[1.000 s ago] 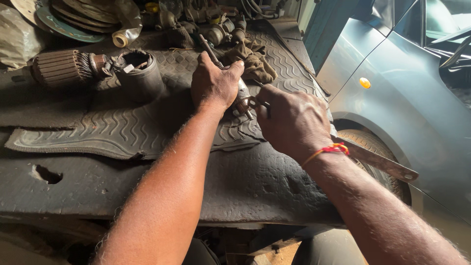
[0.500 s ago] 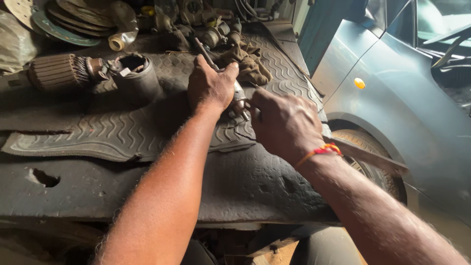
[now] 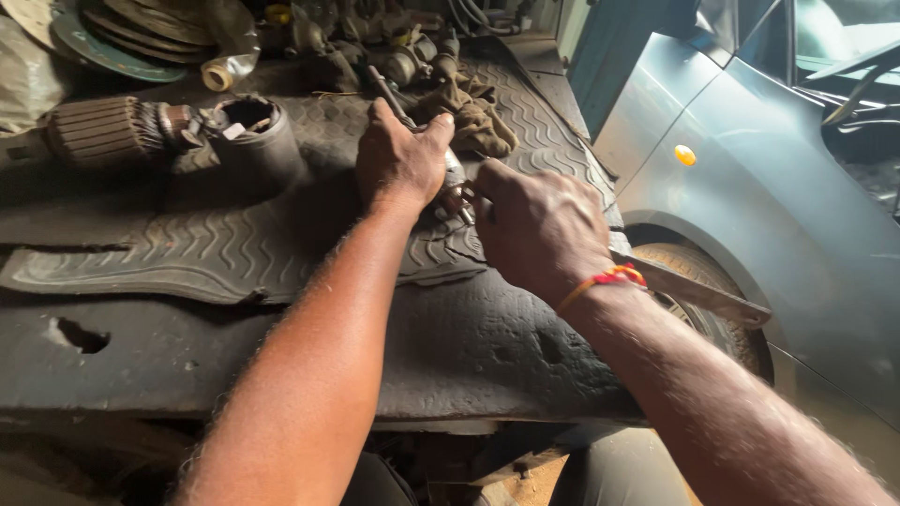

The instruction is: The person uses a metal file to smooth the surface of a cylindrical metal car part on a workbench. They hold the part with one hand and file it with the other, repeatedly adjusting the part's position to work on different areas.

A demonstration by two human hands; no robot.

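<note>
A person's two bare hands meet over a grimy workbench covered by a black ribbed rubber mat. The left hand lies palm down with its fingers curled closed over a small metal part, pinning it to the mat; only a greasy, silvery end of the part shows past the edge of the palm, on the side facing the other hand. A slim dark rod sticks out from under the knuckles and points away toward the back of the bench. The right hand, a red thread band around its wrist, is bunched into a loose fist with its fingertips pinched together right at the exposed end of the metal part. Whether those fingertips hold a tool or merely press on the part cannot be told, since the back of the hand hides them.

Just beyond the left hand lies a crumpled brown rag, touching the clutter of oily components heaped at the rear of the bench. Well to the left, a dark cylindrical housing stands with its round mouth up, and beside it rests a ribbed motor armature on its side. Stacked round discs sit in the far left corner. To the right of the bench stands a grey-blue car, its front tyre close to the bench edge.
</note>
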